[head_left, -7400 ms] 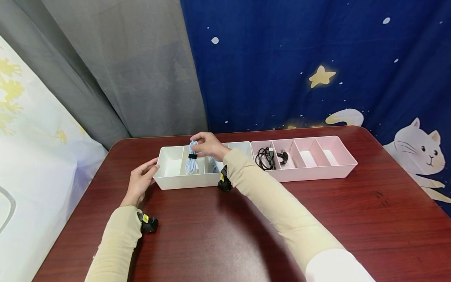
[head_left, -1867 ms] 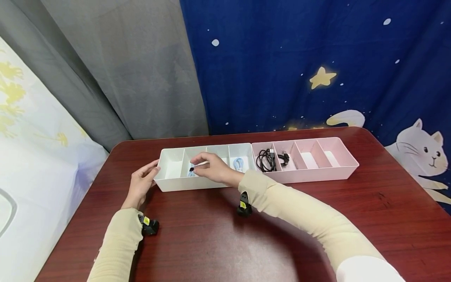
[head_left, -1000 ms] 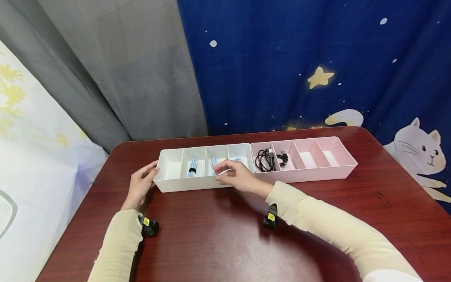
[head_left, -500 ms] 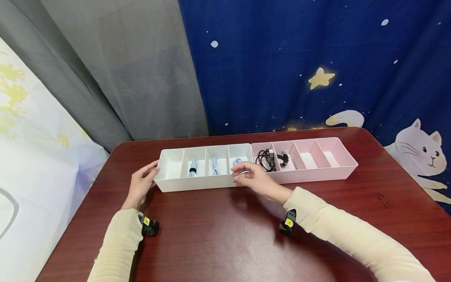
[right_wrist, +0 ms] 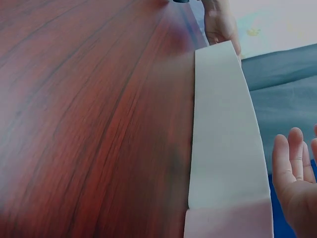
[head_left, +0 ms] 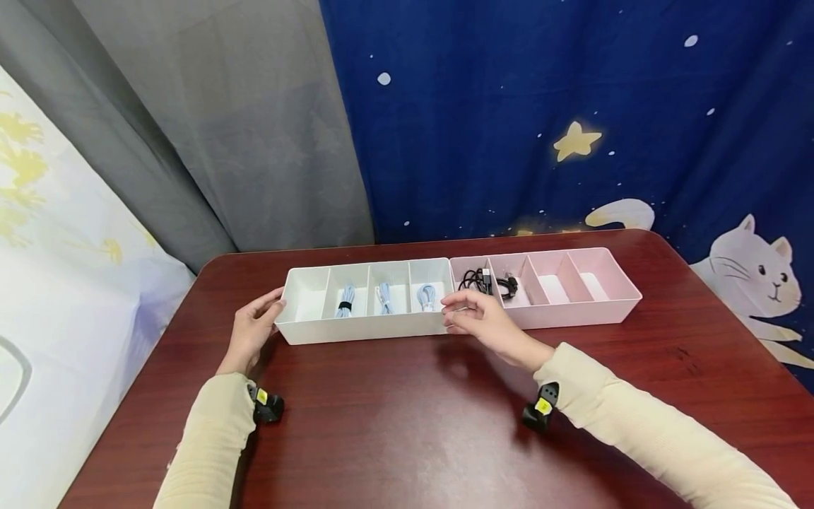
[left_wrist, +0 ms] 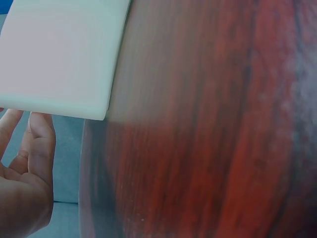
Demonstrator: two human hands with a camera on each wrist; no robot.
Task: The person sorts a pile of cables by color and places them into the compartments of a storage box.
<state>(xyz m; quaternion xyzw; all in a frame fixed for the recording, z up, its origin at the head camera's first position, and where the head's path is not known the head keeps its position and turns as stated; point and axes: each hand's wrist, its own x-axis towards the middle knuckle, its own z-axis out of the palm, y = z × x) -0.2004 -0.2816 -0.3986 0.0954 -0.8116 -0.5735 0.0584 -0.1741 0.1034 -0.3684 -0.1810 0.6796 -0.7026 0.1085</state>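
Note:
My left hand (head_left: 251, 329) touches the left end of a white divided organizer box (head_left: 362, 329), its fingers at the end wall. In this box lie three light-blue cables, one to a compartment: a bundle with a black band (head_left: 345, 301) second from the left, a folded cable (head_left: 384, 298) in the third, and a looped cable (head_left: 426, 297) in the fourth. My right hand (head_left: 490, 322), fingers loosely bent and holding nothing, hovers by the front rim where the white box meets a pink one. The right wrist view shows its fingers (right_wrist: 282, 153) apart from the wall.
The pink divided box (head_left: 579, 313) stands end to end with the white one. Black cables (head_left: 478, 281) lie in its first compartment, a smaller black coil (head_left: 508, 286) in its second. Both boxes stand near the back of a reddish-brown wooden table (head_left: 381, 424), with curtains behind.
My right hand has set the banded light-blue cable into the white box's second compartment and let go. It has since moved right along the front rim. The left hand has stayed put.

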